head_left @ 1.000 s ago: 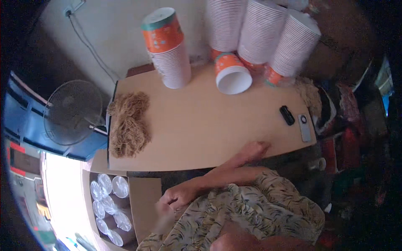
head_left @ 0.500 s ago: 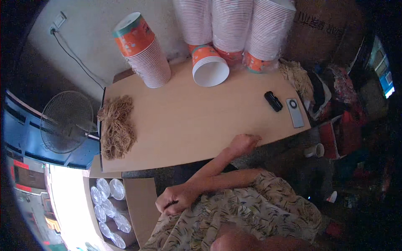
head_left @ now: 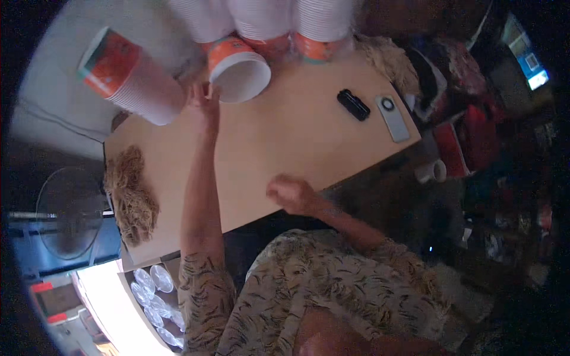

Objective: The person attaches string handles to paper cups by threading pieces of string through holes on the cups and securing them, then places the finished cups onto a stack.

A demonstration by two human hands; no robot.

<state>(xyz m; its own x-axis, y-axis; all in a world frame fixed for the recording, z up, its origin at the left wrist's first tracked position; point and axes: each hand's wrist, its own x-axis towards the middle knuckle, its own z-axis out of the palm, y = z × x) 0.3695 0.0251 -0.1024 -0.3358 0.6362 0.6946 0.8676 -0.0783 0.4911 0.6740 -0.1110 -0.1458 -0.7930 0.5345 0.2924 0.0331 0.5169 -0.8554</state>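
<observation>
Left hand: arm extended across the bench, fingers apart, nothing visible in the grasp. Blurred; can't tell whether fingertips touch the tub.
Right hand: above the near part of the bench, well apart from the tub. Fingers look loosely bent, blurred; can't tell if spread or pressed together.
Loose tub: orange outside, white inside, on its side at the far part of the bench, mouth toward the person. Just right of the left hand.
Nested stack: tubs mouth-down, orange and green one on top, white rims below. Left of the left hand.
Wrapped stacks: three columns of tubs behind the loose tub, cut off by the upper edge of the view.
Fibre bundle: brown, stringy, at the bench's left end.
Right end of bench: small black object beside a flat pale device with a dark ring.
Lower left: clear-wrapped round items below bench level; round fan farther left.
Off the right edge: white cup near a red box.
</observation>
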